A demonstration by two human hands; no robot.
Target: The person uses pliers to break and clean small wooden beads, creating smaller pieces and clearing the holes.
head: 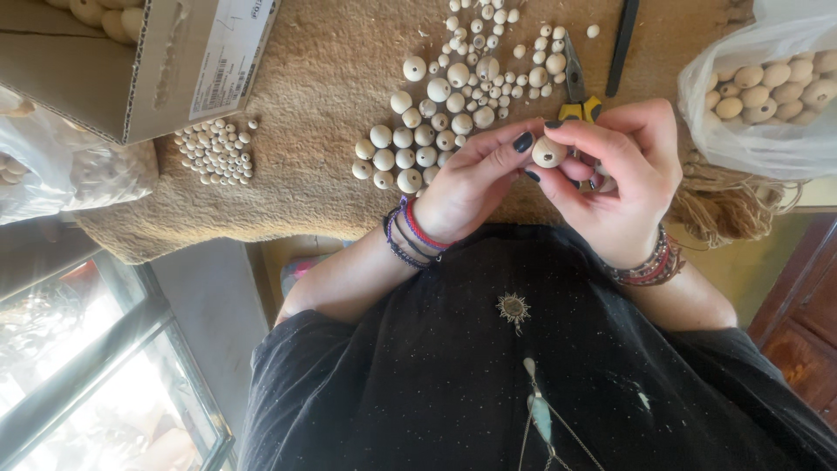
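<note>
1. Upper left: a cardboard box (174, 61) sits on a tan mat (305, 174), a cluster of small beads (214, 150) just below it.
2. Centre: larger loose beads (436, 113) lie scattered above the hands.
3. The left hand (475, 183) and right hand (623, 179) meet, fingertips pinching one round bead (548, 152) between them.
4. Behind them lie pliers (577, 92).
5. Upper right: a plastic bag (767, 96) holds more beads.

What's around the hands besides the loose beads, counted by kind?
Box: 1
Plastic bags: 2
Pliers: 1
Black tool: 1
Bead pinched between left hand and right hand: 1
Total: 6
</note>
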